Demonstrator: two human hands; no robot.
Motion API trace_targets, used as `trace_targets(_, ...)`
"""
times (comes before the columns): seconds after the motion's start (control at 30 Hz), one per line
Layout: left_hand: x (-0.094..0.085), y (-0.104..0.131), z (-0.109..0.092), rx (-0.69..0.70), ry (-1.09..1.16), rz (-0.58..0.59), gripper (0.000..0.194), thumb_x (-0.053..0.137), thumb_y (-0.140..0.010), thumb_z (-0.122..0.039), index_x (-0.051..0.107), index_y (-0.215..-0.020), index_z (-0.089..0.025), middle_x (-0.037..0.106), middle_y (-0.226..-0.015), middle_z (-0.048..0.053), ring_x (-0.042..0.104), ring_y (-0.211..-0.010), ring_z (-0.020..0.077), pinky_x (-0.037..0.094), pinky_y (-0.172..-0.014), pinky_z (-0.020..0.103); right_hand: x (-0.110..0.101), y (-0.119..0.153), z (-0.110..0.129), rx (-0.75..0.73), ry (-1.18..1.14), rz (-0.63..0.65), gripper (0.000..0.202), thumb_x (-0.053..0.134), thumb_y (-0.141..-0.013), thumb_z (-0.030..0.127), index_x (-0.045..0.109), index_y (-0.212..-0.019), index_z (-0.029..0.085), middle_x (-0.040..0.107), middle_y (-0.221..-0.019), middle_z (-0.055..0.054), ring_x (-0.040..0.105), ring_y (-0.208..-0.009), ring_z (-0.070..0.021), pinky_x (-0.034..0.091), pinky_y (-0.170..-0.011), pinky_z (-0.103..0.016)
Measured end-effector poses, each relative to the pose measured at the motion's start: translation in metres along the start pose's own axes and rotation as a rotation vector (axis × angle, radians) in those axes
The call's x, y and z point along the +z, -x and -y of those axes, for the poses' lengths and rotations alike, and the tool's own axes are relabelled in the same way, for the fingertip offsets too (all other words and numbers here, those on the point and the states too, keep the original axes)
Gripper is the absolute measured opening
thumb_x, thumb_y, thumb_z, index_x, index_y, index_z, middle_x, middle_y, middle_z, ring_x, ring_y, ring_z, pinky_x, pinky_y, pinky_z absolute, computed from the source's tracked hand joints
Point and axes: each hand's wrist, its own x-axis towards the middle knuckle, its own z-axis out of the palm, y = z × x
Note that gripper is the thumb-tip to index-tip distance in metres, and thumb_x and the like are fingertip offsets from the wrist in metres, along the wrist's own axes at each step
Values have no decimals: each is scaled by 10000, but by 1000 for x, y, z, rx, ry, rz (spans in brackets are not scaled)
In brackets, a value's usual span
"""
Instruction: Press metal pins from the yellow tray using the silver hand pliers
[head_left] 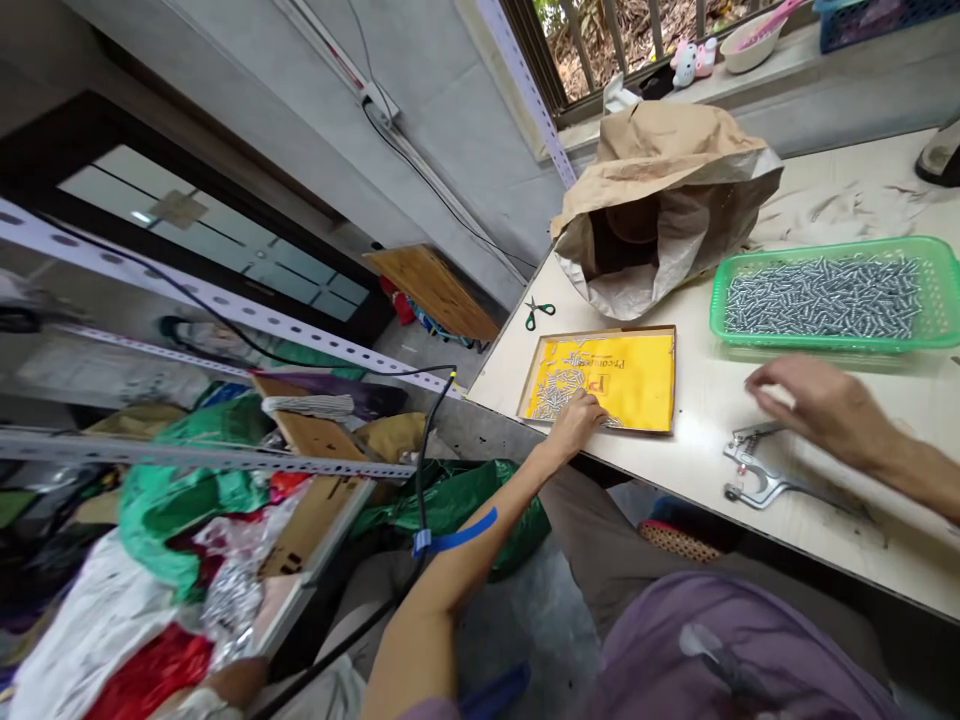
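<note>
My left hand (576, 424) reaches into a shallow tray (673, 380) lined with a yellow printed sheet (641, 372). Its fingers are bent together at a scatter of small silver metal pieces (553, 394), and whatever they pinch is hidden. Over the table at right, my right hand (821, 408) is held with thumb and forefinger apart, and nothing shows between them. Just below it lies a metal hand tool (763, 484), shaped like pliers. Beyond that hand, a green plastic basket (832, 345) holds many slim silver metal pieces (825, 297).
A crumpled brown paper bag (675, 170) stands open behind the tray. Green-handled scissors (538, 313) lie near the left table edge. White perforated metal bars (225, 455) cross the left side, above heaped bags and cloth. A black cable (426, 450) hangs beside my left arm.
</note>
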Motion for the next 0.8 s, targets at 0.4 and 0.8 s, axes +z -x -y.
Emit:
trace_targets(0.4, -6, -23, 8, 49, 112, 199, 93, 653, -802, -122, 679, -725, -168, 639, -838, 64, 594, -921, 202, 461, -866, 299, -39, 37, -31, 209, 327, 42, 384, 315, -989, 406, 628, -974, 184, 640, -944, -136, 610, -784, -266, 485, -640, -385)
trace_targets(0.8, -18, -6, -34, -326, 639, -23, 45, 673, -746, -169, 667, -708, -147, 625, -643, -5, 551, -596, 110, 426, -597, 218, -24, 90, 5, 368, -44, 247, 498, 268, -987, 566, 638, -936, 237, 655, -899, -96, 664, -752, -225, 521, -599, -340)
